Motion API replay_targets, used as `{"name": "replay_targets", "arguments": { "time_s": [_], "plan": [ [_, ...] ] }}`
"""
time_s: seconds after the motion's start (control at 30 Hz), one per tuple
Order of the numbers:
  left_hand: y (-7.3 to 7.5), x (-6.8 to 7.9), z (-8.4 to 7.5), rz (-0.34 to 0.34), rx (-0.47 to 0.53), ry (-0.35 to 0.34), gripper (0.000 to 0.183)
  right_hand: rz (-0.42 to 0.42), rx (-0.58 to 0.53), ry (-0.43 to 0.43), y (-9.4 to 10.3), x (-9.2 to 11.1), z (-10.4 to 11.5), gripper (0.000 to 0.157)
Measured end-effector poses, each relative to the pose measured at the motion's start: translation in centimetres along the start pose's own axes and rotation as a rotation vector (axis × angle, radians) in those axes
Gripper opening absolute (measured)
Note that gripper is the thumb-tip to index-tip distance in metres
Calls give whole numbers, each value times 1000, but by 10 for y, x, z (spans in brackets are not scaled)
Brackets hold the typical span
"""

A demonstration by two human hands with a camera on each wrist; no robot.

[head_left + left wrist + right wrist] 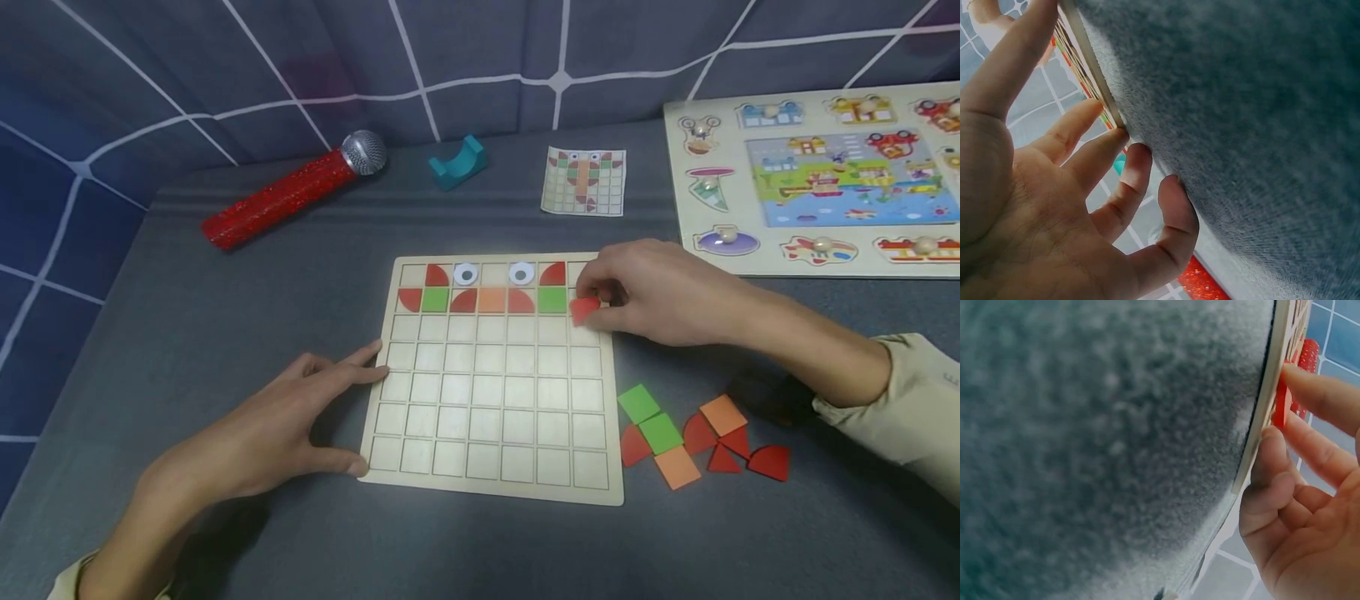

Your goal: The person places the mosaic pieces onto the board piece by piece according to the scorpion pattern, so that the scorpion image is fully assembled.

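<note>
My right hand (pixel 660 292) pinches a red quarter-circle tile (pixel 582 311) between thumb and fingers, low over the second row at the right side of a wooden grid board (pixel 491 408). In the right wrist view the red tile (pixel 1282 403) appears edge-on near the board's rim. Two googly-eye tiles, several red quarter-circles, two green squares (pixel 435 299) and an orange square (pixel 491 300) fill cells in the top two rows. With spread fingers, my left hand (pixel 277 429) touches the board's left edge; the left wrist view shows its fingertips along that side (pixel 1124 128).
Loose red, green and orange tiles (pixel 678 468) lie right of the board. Behind it are a small pattern card (pixel 583 200), a teal curved piece (pixel 459 163) and a red glittery microphone (pixel 277 202). A knobbed picture puzzle (pixel 716 261) occupies the back right, before a blue checked curtain (pixel 487 50).
</note>
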State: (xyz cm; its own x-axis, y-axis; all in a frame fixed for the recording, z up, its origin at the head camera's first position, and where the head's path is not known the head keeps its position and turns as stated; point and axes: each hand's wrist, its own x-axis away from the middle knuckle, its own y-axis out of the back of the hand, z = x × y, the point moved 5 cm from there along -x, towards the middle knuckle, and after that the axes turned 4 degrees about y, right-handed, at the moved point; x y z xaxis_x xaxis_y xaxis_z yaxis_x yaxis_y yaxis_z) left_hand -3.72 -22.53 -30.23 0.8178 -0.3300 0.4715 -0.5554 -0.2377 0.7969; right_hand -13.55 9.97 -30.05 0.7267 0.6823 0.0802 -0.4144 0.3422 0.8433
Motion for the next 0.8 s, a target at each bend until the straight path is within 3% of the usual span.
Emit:
{"name": "replay_targets", "arguments": {
  "time_s": [0.37, 0.8],
  "plan": [
    [1, -1, 0, 9, 11, 1, 96, -49, 75, -3, 1, -1, -1, 22],
    [0, -1, 1, 11, 5, 3, 96, -39, 60, 67, 2, -3, 1, 24]
  ]
}}
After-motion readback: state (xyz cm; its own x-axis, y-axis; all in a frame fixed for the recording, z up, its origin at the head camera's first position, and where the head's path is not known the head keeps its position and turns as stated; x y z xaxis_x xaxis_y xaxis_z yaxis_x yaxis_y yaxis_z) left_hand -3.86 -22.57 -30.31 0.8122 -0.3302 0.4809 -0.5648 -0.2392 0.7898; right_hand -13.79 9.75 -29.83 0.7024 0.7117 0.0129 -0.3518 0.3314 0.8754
